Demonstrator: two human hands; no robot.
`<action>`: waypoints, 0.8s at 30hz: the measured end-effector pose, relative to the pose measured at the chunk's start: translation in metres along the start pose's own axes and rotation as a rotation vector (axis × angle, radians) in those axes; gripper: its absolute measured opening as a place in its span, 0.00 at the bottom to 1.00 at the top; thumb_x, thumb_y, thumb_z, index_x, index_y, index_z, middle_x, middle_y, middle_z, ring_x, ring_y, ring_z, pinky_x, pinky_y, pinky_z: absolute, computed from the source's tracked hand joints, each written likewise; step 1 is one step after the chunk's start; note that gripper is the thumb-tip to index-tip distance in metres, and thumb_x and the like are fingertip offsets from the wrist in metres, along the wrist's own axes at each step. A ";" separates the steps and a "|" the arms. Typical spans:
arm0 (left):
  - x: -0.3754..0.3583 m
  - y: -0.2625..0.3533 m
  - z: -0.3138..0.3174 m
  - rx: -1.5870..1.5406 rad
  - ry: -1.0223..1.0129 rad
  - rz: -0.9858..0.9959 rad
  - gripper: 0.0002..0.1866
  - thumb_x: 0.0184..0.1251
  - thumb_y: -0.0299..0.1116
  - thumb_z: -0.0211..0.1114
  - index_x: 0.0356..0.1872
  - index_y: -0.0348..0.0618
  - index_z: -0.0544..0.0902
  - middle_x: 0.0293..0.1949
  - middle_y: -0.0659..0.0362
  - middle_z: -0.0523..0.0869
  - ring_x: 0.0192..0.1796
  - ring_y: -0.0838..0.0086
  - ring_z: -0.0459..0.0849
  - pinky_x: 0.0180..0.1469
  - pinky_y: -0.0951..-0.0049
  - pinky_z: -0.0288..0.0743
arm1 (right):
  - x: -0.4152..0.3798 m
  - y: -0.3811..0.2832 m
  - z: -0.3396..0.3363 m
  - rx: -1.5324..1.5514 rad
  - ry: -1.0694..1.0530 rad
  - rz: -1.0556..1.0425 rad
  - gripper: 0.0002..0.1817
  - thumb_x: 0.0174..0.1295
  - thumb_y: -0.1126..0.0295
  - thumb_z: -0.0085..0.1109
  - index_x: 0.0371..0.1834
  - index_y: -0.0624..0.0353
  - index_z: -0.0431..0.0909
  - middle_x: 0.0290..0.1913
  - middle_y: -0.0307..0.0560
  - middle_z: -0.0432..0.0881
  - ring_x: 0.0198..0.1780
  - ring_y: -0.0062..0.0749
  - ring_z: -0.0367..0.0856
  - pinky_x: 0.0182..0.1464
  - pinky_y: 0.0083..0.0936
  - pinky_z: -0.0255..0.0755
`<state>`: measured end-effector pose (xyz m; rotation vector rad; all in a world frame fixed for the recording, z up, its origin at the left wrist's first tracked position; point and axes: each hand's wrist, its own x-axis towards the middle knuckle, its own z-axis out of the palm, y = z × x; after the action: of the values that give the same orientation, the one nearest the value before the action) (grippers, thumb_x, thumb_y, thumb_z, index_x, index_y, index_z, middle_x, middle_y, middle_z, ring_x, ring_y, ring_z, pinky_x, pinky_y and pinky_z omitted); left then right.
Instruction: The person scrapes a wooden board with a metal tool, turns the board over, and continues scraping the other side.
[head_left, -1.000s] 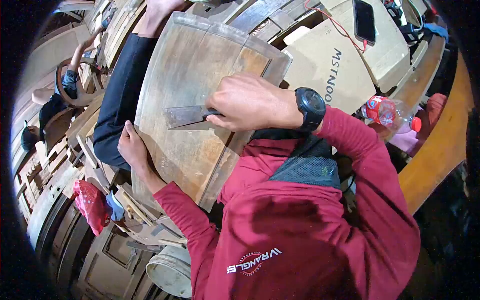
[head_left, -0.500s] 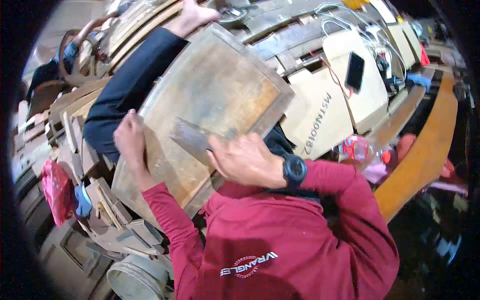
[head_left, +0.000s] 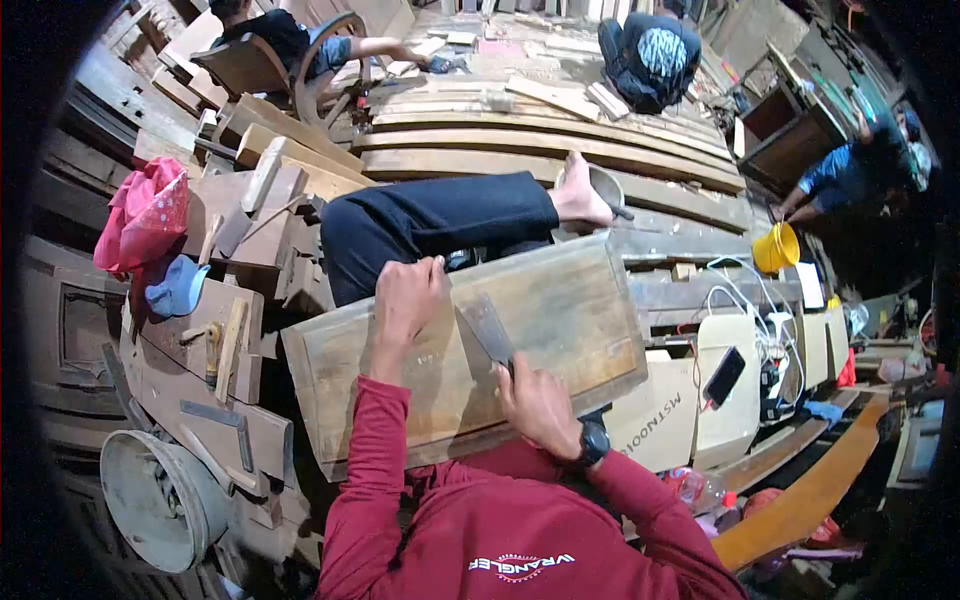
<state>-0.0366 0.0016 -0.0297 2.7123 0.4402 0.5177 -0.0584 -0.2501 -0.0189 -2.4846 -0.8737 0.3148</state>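
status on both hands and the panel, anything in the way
Right hand gripping scraper over wooden panel, contact unclear. Left hand at the panel's far edge. Nothing seen blocking the scraper.

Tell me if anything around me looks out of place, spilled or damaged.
The red-labelled clear plastic bottle lies on its side to your right instead of standing, though no spill is visible. The flat brown wooden panel before you looks worn, its surface blotchy with uneven pale and darker patches.

"WRANGLER" across the red shirt [head_left: 520,535]; "MSTN" plus less legible characters on the cardboard [head_left: 655,425].
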 end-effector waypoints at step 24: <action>-0.005 -0.003 -0.005 -0.039 0.032 -0.038 0.21 0.77 0.44 0.57 0.27 0.42 0.88 0.28 0.43 0.87 0.32 0.47 0.86 0.46 0.49 0.78 | 0.019 -0.004 0.008 -0.021 0.007 0.033 0.18 0.77 0.54 0.48 0.45 0.60 0.73 0.22 0.67 0.81 0.25 0.70 0.81 0.28 0.61 0.74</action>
<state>-0.0438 0.0036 -0.0275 2.6563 0.4836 0.5542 -0.0484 -0.2324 -0.0252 -2.5201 -0.8374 0.3092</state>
